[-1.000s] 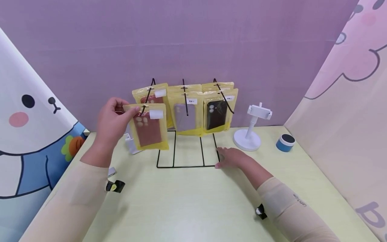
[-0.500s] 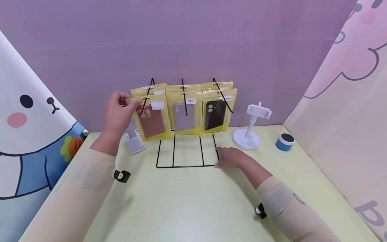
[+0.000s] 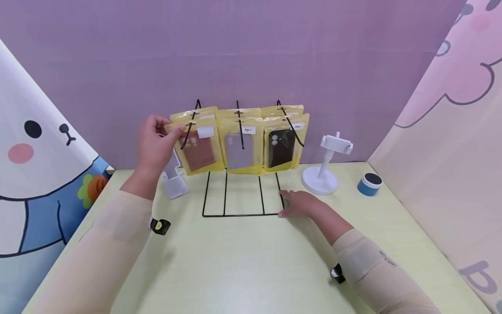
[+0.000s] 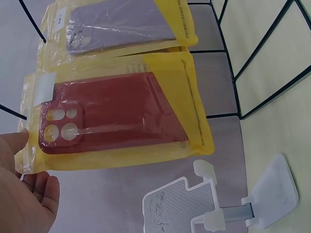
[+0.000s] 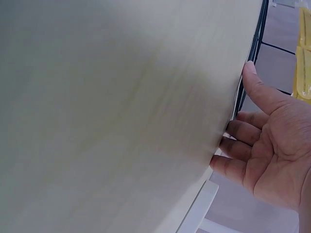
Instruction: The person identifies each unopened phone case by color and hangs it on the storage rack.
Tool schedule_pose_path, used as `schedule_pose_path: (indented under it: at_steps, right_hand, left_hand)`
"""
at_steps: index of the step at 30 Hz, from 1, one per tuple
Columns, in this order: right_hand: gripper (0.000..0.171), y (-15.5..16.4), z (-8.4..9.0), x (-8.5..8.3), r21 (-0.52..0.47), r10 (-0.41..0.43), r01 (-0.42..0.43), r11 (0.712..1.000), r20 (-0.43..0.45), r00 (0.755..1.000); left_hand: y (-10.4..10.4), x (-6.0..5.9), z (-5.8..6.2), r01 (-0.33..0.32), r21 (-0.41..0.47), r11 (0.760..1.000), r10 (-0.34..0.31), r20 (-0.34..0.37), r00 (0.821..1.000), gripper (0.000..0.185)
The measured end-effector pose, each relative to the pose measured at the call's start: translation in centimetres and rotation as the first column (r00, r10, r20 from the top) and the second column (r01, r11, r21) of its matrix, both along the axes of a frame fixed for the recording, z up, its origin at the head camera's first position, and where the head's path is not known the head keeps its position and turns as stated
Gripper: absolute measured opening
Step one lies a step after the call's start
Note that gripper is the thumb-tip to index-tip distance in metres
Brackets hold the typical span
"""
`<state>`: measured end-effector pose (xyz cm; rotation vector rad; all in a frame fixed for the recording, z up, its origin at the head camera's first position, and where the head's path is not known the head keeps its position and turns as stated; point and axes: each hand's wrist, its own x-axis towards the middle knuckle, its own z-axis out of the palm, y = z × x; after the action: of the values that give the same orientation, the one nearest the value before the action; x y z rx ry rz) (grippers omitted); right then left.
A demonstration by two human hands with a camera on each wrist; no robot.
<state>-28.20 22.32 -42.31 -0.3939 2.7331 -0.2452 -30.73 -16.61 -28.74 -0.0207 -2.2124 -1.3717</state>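
The left hand (image 3: 154, 144) is pinching the top left corner of a yellow pouch (image 3: 197, 147) containing a red phone case (image 4: 109, 116), thumb in front and fingers behind. The pouch is hanging at the left hook of the black wire rack (image 3: 243, 192), in front of a second yellow pouch on the same hook; the corner grip appears intended to keep the hang hole level with the hook wire. Whether the hole is seated fully on the hook cannot be determined, since the white label at the pouch top is covering that area.

The right hand (image 3: 300, 204) is resting flat on the table (image 3: 251, 261) with fingers relaxed and spread, its fingertips touching the right front corner of the rack base (probably bracing the light frame against sliding). It is holding nothing.

Two further hooks are carrying pouches: a lilac case (image 3: 236, 150) at centre and a black case (image 3: 280, 148) at right. A white folding phone stand (image 4: 218, 199) is sitting just left of the rack, partly hidden behind the left hand in the head view. A white clamp stand (image 3: 327, 168) and a blue-and-white round container (image 3: 370, 184) are standing to the right. Label print is too small to read.
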Motion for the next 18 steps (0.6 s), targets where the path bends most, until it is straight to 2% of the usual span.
schedule_pose_path:
  at_steps: [5,11,15,18]
  right_hand:
    - [0.088,0.1,0.2,0.1,-0.003,-0.009,0.009,1.000,0.006,1.000]
    - [0.089,0.3,0.0,-0.1,-0.001,0.001,-0.001,1.000,0.017,1.000]
    - [0.089,0.7,0.2,-0.5,0.017,0.010,-0.010,1.000,0.003,1.000]
    - [0.089,1.0,0.4,-0.5,0.020,0.010,-0.010,1.000,0.011,1.000]
  left_hand:
    - [-0.2,1.0,-0.2,0.037,0.058,0.998,-0.034,-0.046,0.998,0.048]
    - [-1.1,4.0,-0.9,0.052,0.093,0.994,-0.045,-0.077,0.996,0.035]
    - [-1.4,6.1,-1.9,0.042,0.072,0.997,-0.037,-0.067,0.997,0.032]
    - [-1.2,7.4,-2.5,0.067,0.007,0.998,-0.067,-0.058,0.996,0.034]
